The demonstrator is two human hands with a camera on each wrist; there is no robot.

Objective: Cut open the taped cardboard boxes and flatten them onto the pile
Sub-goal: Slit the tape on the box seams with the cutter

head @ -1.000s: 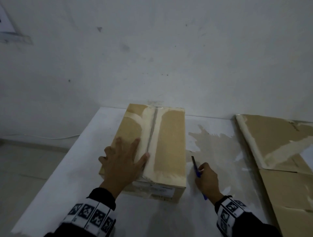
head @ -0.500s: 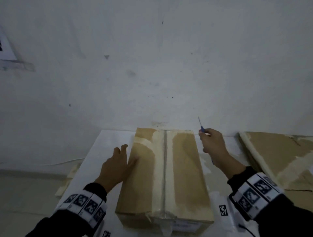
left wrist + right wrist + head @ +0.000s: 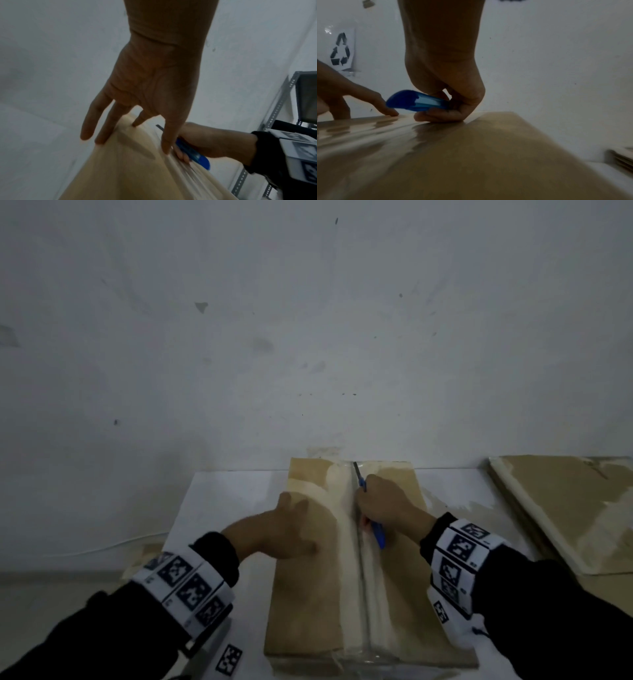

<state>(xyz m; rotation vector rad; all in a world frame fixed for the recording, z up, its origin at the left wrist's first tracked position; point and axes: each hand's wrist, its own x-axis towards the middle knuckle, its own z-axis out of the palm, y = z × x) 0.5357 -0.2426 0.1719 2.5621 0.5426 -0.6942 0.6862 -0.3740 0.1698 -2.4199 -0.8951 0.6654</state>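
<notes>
A brown cardboard box [image 3: 308,604] lies lengthwise on the white table [image 3: 222,501], with clear tape along its top seam [image 3: 361,577]. My left hand [image 3: 284,529] rests flat on the left half of the lid [image 3: 130,169], fingers spread [image 3: 101,128]. My right hand [image 3: 383,505] grips a blue box cutter [image 3: 376,532], its blade [image 3: 357,470] lying on the seam near the box's far end. The wrist views show the blue cutter handle [image 3: 412,100] [image 3: 193,154] held in curled fingers [image 3: 436,116] that rest on the taped lid [image 3: 471,155].
A pile of flattened cardboard [image 3: 568,505] lies at the right of the table, its edge [image 3: 621,158] also visible. The white wall [image 3: 308,337] stands right behind the box. A recycling sign [image 3: 340,50] hangs on it. A metal rack [image 3: 274,121] stands to the right.
My right hand has come from beside the box's far right corner onto the lid, with the blade now on the seam. My left hand has moved from the box's left side onto its top.
</notes>
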